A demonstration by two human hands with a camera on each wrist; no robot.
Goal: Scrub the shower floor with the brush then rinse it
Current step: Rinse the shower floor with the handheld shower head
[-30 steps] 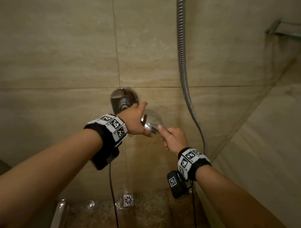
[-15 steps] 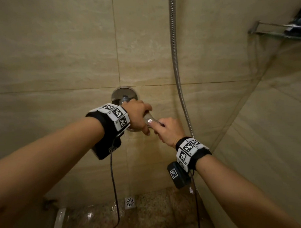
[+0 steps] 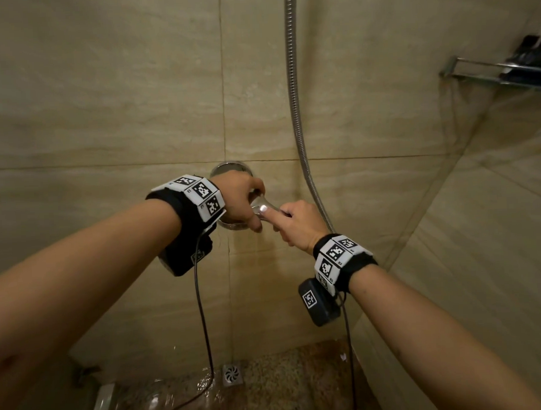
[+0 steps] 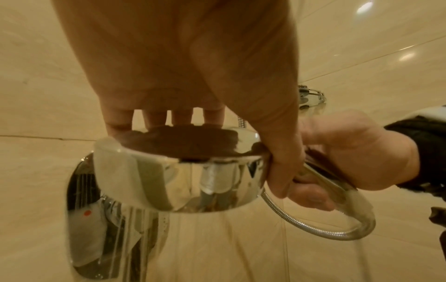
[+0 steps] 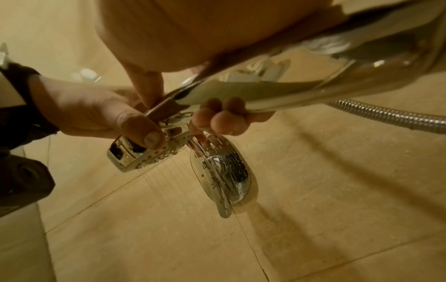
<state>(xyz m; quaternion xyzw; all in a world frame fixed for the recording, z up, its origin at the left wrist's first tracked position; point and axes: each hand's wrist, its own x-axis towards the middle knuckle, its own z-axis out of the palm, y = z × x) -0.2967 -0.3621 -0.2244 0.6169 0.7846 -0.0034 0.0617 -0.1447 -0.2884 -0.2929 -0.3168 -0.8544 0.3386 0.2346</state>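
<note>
The chrome shower head (image 4: 178, 171) is round and mirror-bright, its face dotted with small nozzles and turned downward, thin streams of water falling from it. The left hand (image 3: 241, 199) grips the head itself, fingers draped over its back and thumb curled down its rim. The right hand (image 3: 297, 223) is wrapped around the handle (image 5: 289, 84) just behind the left thumb, fingers curled beneath it and thumb laid along the top.

Against half a second ago, both hands sit a little lower and closer together, and the left hand now covers more of the wall valve (image 3: 231, 169), only its upper rim showing above the knuckles. A second ago the left fingers were only reaching toward the head.

Just beyond the fingertips, the chrome valve plate (image 5: 224, 171) with a red dot and its lever hangs on the beige tiled wall (image 3: 106, 118). The ribbed metal hose (image 3: 294, 96) loops from the handle's end and climbs the wall right of the right hand. Far below the hands, the speckled shower floor (image 3: 284, 382) is wet around a square drain (image 3: 232, 374). A metal shelf (image 3: 497, 74) juts out high on the right.
</note>
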